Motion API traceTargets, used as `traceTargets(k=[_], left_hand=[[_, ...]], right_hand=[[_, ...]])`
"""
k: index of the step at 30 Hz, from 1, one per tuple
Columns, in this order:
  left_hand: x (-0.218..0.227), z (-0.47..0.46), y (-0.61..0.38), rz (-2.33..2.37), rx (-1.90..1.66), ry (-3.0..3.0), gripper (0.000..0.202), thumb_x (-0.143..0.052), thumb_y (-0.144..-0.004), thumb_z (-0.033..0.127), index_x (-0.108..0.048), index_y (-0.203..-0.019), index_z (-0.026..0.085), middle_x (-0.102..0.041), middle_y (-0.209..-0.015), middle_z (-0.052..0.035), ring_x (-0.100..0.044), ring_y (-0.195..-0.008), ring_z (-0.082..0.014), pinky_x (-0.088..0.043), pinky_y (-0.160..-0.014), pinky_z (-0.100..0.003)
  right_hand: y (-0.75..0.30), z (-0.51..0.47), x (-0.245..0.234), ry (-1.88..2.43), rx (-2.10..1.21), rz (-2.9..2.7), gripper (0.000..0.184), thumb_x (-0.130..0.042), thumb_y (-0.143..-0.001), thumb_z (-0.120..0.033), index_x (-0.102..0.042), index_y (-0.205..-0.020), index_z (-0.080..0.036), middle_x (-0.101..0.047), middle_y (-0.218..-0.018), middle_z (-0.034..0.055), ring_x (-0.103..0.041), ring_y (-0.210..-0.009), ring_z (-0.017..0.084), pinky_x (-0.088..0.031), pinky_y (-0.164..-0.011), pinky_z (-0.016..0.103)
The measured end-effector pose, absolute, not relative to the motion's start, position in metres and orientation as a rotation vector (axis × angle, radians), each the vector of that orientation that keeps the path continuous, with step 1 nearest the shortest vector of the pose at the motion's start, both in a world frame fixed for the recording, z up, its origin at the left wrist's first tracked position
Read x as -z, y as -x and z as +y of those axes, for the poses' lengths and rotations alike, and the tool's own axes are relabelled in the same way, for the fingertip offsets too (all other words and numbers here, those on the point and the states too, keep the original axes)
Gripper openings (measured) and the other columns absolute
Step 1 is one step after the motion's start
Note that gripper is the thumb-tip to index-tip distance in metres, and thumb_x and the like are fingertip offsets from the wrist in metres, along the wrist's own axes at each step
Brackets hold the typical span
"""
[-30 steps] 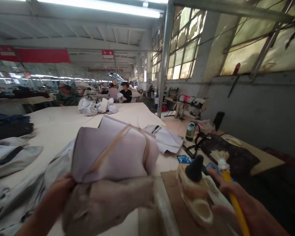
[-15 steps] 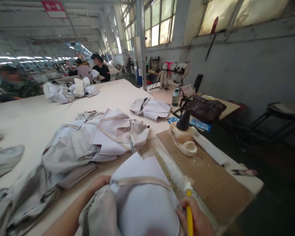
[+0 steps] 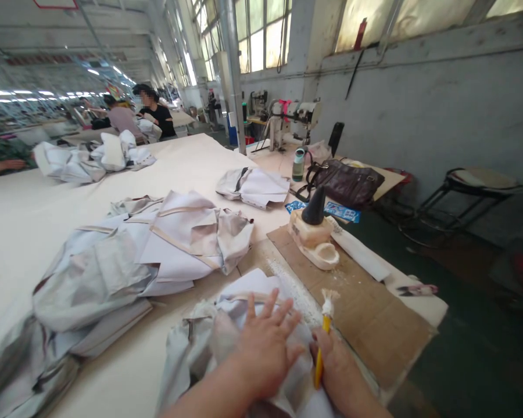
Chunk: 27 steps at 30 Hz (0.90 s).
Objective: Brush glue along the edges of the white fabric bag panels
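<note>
My left hand (image 3: 268, 342) lies with fingers spread on a white and pale grey fabric piece (image 3: 211, 334) at the front of the table. In my right hand (image 3: 340, 368), at the piece's right edge, is a brush (image 3: 326, 323) with a yellow handle and white bristles pointing up. Whether the right fingers also touch the fabric is hard to make out. Just beyond the brush, brown cardboard (image 3: 370, 313) bears a pale block-shaped container (image 3: 309, 235) with a black cone (image 3: 315, 207) on top.
Several similar fabric pieces (image 3: 178, 232) lie in a heap to the left, with another (image 3: 255, 187) farther back. A water bottle (image 3: 298, 165) and dark handbag (image 3: 346, 181) stand beyond the cardboard. Clippers (image 3: 417, 289) lie near the table's right corner. Co-workers (image 3: 154, 113) are in the background.
My left hand has moved from the left side of the fabric piece to lie flat on top. The piece now looks lower and more crumpled. The view has turned right; the brush stays in my right hand.
</note>
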<state>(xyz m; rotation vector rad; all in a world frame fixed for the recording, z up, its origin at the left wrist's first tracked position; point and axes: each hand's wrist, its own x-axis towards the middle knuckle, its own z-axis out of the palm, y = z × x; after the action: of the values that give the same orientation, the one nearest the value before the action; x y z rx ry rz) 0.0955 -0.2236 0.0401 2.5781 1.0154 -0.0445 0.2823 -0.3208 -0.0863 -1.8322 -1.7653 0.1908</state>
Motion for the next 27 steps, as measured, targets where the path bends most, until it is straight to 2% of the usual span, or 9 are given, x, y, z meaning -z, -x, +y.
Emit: traceTargets(k=[2, 4, 6, 8, 11, 15, 19, 22, 27], left_hand=[[-0.023, -0.236, -0.111, 0.918, 0.171, -2.528, 0.052, -0.028, -0.086, 0.057, -0.030, -0.133, 0.035, -0.026, -0.142, 0.0022, -0.006, -0.132, -0.0271, 0.005, -0.100, -0.061], [-0.007, -0.238, -0.111, 0.933, 0.234, -2.443, 0.052, -0.027, -0.086, 0.056, -0.033, -0.132, 0.033, -0.026, -0.142, 0.0000, -0.008, -0.132, -0.0291, 0.001, -0.101, -0.061], [0.002, -0.235, -0.103, 0.928, 0.228, -2.393, 0.051, -0.027, -0.087, 0.056, -0.033, -0.132, 0.033, -0.024, -0.143, -0.0003, -0.007, -0.132, -0.0302, -0.004, -0.102, -0.060], [0.008, -0.230, -0.096, 0.898, 0.208, -2.389, 0.050, -0.030, -0.086, 0.055, -0.031, -0.132, 0.034, -0.022, -0.143, -0.0006, -0.006, -0.131, -0.0314, -0.005, -0.101, -0.062], [0.019, -0.222, -0.093, 0.838, 0.284, -2.373, 0.050, -0.040, -0.086, 0.048, -0.031, -0.133, 0.034, -0.022, -0.143, -0.0043, -0.009, -0.130, -0.0355, -0.009, -0.097, -0.066], [0.038, -0.213, -0.098, 0.813, 0.348, -2.359, 0.043, -0.036, -0.090, 0.029, -0.032, -0.132, 0.034, -0.022, -0.141, -0.0064, -0.011, -0.128, -0.0371, -0.011, -0.095, -0.068], [0.047, -0.212, -0.098, 0.818, 0.328, -2.349, 0.043, -0.037, -0.090, 0.026, -0.033, -0.131, 0.037, -0.024, -0.140, -0.0060, -0.013, -0.127, -0.0386, -0.012, -0.092, -0.070], [0.049, -0.212, -0.097, 0.826, 0.307, -2.351, 0.043, -0.038, -0.090, 0.027, -0.033, -0.131, 0.038, -0.025, -0.140, -0.0060, -0.015, -0.126, -0.0387, -0.013, -0.092, -0.070], [0.045, -0.212, -0.096, 0.832, 0.357, -2.338, 0.045, -0.037, -0.091, 0.024, -0.030, -0.132, 0.040, -0.023, -0.141, -0.0035, -0.012, -0.127, -0.0363, -0.012, -0.093, -0.069]], right_hand=[[-0.287, -0.324, 0.089, 1.816, -0.104, -1.832, 0.027, -0.035, -0.088, -0.033, -0.053, -0.103, -0.018, -0.060, -0.083, 0.0099, -0.058, -0.071, 0.020, -0.048, -0.061, 0.030], [-0.294, -0.325, 0.079, 1.803, -0.165, -1.822, 0.028, -0.039, -0.088, -0.038, -0.055, -0.098, -0.017, -0.060, -0.079, 0.0096, -0.058, -0.068, 0.021, -0.048, -0.060, 0.031], [-0.307, -0.319, 0.058, 1.757, -0.423, -1.710, 0.028, -0.044, -0.086, -0.042, -0.056, -0.093, -0.018, -0.060, -0.078, 0.0073, -0.058, -0.069, 0.020, -0.048, -0.063, 0.030], [-0.328, -0.302, 0.030, 1.689, -0.674, -1.470, 0.029, -0.041, -0.087, -0.044, -0.054, -0.094, -0.019, -0.059, -0.075, 0.0037, -0.058, -0.068, 0.017, -0.048, -0.063, 0.028], [-0.371, -0.261, -0.007, 1.670, -0.777, -1.045, 0.037, -0.031, -0.089, -0.048, -0.054, -0.093, -0.018, -0.048, -0.055, -0.0027, -0.051, -0.054, 0.014, -0.043, -0.052, 0.025], [-0.419, -0.196, -0.023, 1.699, -0.822, -0.725, 0.040, -0.039, -0.077, -0.057, -0.050, -0.076, -0.019, -0.032, -0.042, -0.0080, -0.046, -0.045, 0.014, -0.033, -0.041, 0.022], [-0.428, -0.155, -0.007, 1.803, -0.834, -0.821, 0.027, -0.046, -0.070, -0.047, -0.042, -0.064, -0.021, -0.035, -0.040, -0.0076, -0.047, -0.043, 0.014, -0.029, -0.040, 0.022], [-0.419, -0.144, 0.006, 1.897, -0.788, -1.007, 0.019, -0.048, -0.070, -0.037, -0.047, -0.062, -0.020, -0.042, -0.041, -0.0052, -0.045, -0.043, 0.014, -0.032, -0.044, 0.024], [-0.405, -0.139, 0.017, 1.947, -0.621, -1.324, 0.009, -0.052, -0.067, -0.027, -0.053, -0.063, -0.019, -0.052, -0.055, -0.0030, -0.050, -0.058, 0.015, -0.034, -0.059, 0.025]])
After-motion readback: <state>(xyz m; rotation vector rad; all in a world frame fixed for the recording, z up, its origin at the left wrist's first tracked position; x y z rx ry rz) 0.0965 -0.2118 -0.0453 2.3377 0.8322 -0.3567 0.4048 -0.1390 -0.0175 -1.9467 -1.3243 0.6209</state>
